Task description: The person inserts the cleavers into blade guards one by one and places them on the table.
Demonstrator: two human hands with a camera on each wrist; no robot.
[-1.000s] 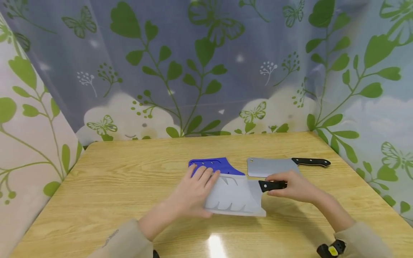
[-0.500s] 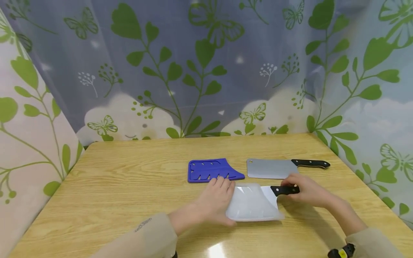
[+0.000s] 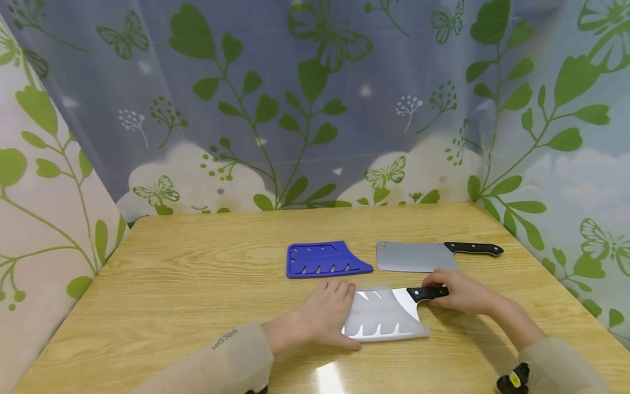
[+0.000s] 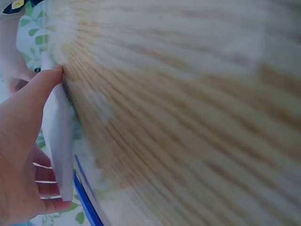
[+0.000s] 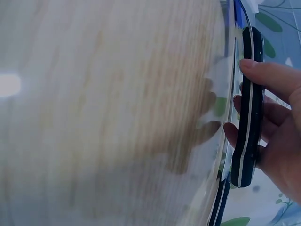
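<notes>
A cleaver with a black handle [image 3: 427,294] lies nearly level in a translucent white blade guard [image 3: 379,314]. A strip of bare blade shows between guard and handle. My left hand [image 3: 331,314] holds the guard's left end, thumb [image 4: 49,82] on the near edge and fingers [image 4: 47,188] on the far edge. My right hand [image 3: 460,290] grips the handle, seen in the right wrist view with the thumb [image 5: 258,70] across the black handle [image 5: 249,108]. The guarded cleaver is close over the table in the head view.
Just beyond, a blue blade guard [image 3: 325,260] lies flat on the wooden table [image 3: 197,262]. Right of it is a second cleaver [image 3: 415,257], blade bare, its black handle pointing right. A leaf-patterned curtain [image 3: 315,137] stands behind the table.
Both hands have brought the guarded cleaver to the right, nearer me and lower, uncovering the blue guard. Over the last half second it shifted slightly left. The second cleaver stays put.
</notes>
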